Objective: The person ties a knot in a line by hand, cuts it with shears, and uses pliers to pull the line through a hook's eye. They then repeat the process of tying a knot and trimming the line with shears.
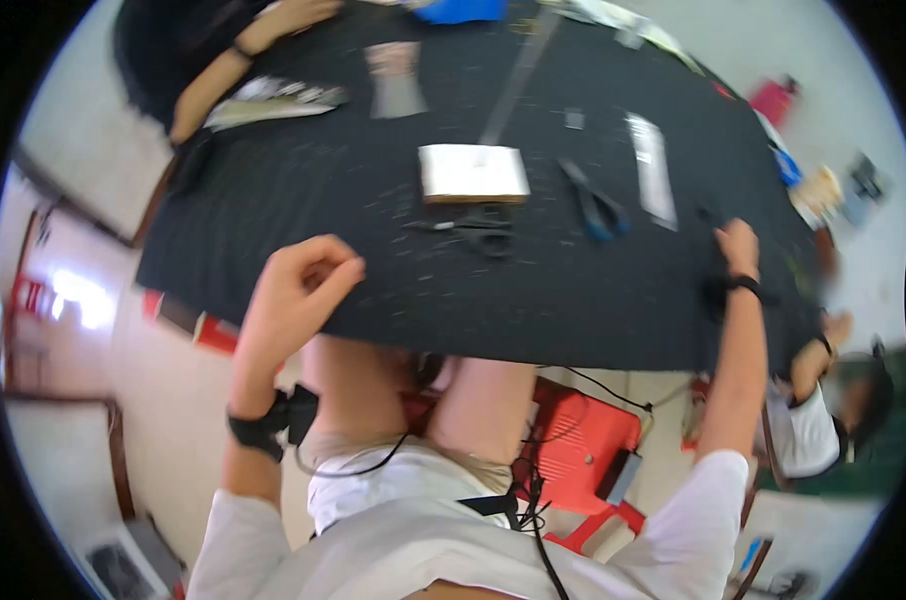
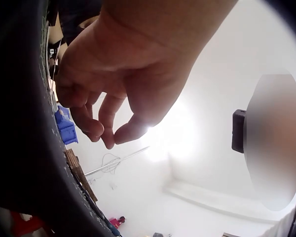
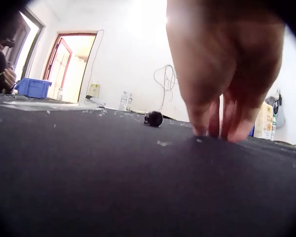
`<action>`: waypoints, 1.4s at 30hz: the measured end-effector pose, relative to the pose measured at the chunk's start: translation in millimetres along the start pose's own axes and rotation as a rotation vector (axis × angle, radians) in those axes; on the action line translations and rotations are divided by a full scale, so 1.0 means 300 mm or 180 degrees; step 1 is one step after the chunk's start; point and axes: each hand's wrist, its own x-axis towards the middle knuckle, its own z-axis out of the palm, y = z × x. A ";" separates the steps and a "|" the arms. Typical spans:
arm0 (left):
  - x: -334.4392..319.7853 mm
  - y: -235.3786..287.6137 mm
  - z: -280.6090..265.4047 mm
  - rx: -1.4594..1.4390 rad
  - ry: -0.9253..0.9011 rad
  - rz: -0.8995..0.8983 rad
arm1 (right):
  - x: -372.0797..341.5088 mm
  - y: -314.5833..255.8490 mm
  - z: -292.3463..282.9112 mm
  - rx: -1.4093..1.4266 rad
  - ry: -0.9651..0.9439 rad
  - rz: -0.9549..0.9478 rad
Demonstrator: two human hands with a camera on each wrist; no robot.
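Head view facing down, wrist views close, black tabletop (image 1: pixel 573 300) shared

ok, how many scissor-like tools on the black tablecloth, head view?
2: a black tool on the wearer's side of the white-topped box, and a blue-handled tool to its right. Blur may hide more.

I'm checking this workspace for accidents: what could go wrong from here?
The black-handled scissors, lying loose just in front of the white-topped block, might nick a hand reaching across. The small, rounded black object near the right hand could get knocked and roll. Cables hanging beside the red stool might snag if the person stands.
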 end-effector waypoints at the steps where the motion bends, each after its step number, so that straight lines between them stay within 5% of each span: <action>1: -0.005 -0.012 -0.016 0.0039 0.0005 0.0089 | 0.025 0.038 0.051 0.0002 0.0271 -0.0139; 6: -0.041 -0.056 -0.061 -0.0101 0.0201 -0.0133 | 0.185 0.224 0.215 -0.0017 0.0512 -0.0479; 12: -0.044 -0.031 -0.066 -0.0116 0.0184 -0.0264 | 0.200 0.265 0.175 0.0176 0.0795 -0.0119; 14: -0.042 -0.041 -0.066 -0.0106 0.0151 -0.0215 | 0.230 0.305 0.125 0.1642 0.0100 0.0461; 18: -0.054 -0.064 -0.056 -0.0178 0.0056 -0.0082 | 0.184 0.289 -0.040 0.2721 0.0393 0.0142; 27: -0.042 -0.055 -0.041 -0.0346 -0.0029 -0.0035 | -0.261 -0.197 -0.552 0.3265 0.0067 -0.0298; 30: -0.026 0.007 -0.044 -0.0057 -0.0468 0.0000 | -0.381 -0.337 -0.670 0.3519 -0.0178 -0.0657; 33: -0.003 0.080 -0.022 -0.0218 -0.0748 0.0307 | -0.462 -0.459 -0.718 0.3648 -0.0537 -0.1212; 35: 0.024 0.121 0.012 -0.0114 -0.0581 0.1326 | -0.500 -0.552 -0.708 0.3748 -0.0891 -0.1461; 42: 0.169 0.184 0.131 -0.0698 -0.1577 0.1322 | -0.558 -0.797 -0.658 0.4212 -0.1906 -0.2398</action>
